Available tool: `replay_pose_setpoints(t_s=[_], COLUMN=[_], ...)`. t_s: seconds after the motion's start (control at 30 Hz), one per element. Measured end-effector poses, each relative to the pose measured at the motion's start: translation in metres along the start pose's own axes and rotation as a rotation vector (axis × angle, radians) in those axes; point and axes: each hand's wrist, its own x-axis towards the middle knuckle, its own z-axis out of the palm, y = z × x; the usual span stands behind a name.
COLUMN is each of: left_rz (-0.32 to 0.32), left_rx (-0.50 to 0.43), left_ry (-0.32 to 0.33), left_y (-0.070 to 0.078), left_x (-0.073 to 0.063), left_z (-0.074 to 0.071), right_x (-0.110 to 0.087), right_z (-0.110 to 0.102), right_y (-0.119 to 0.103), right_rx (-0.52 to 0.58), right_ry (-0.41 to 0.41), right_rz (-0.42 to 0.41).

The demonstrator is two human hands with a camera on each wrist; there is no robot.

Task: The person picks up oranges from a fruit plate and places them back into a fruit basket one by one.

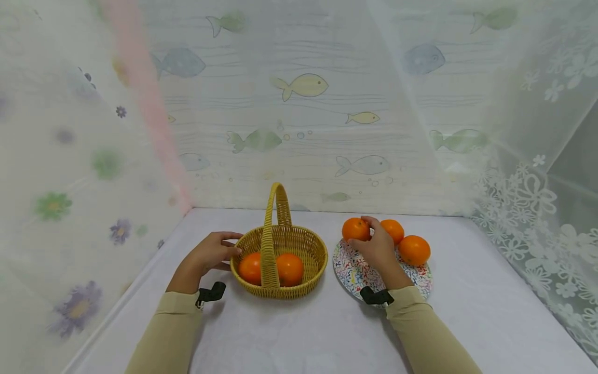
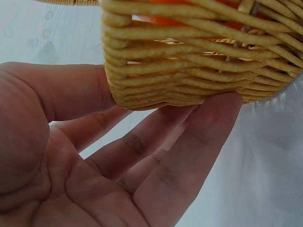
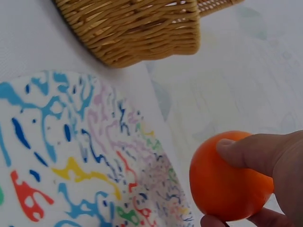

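A yellow wicker basket [image 1: 280, 292] with a tall arched handle stands left of centre, with two oranges [image 1: 289, 270] inside. My left hand [image 1: 211, 254] touches the left side of the basket. In the left wrist view, its fingers [image 2: 184, 156] lie fairly straight against the woven wall, with the thumb at the rim. My right hand [image 1: 377, 249] pinches an orange [image 1: 355, 229] over the far left edge of a round patterned plate [image 1: 350, 270]. In the right wrist view, the thumb lies across this orange [image 3: 222, 184], and the other fingers are mostly hidden.
Two more oranges, one partly behind my right hand [image 1: 393, 230] and one farther right [image 1: 415, 250], are on the plate. A white cloth [image 1: 289, 337] covers the table. A fish-print curtain [image 1: 303, 124] hangs behind, with flowered and lace curtains at the sides.
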Motion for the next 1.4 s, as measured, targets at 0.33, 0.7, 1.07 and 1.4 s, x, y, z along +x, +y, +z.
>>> replay_pose_setpoints(t_s=[0.33,0.7,1.07,1.4], left_rz=[0.008,0.007,0.016,0.008], left_rx=[-0.025,-0.016,-0.021,-0.013], left_ry=[-0.015,-0.015,-0.016,-0.003], left_y=[-0.002,0.001,0.002,0.003], left_x=[0.001,-0.002,-0.003,-0.004], left_z=[0.0,0.0,0.0,0.002], right_x=[-0.009,-0.021,-0.03,-0.034], right_z=[-0.01,-0.014,-0.013,-0.006], right_y=[-0.021,-0.045,-0.057,-0.06], right_rx=[-0.01,0.002,-0.017,-0.021], right_ry=[-0.01,-0.016,-0.047,-0.093], right_rz=[-0.069,-0.141,-0.179,-0.215])
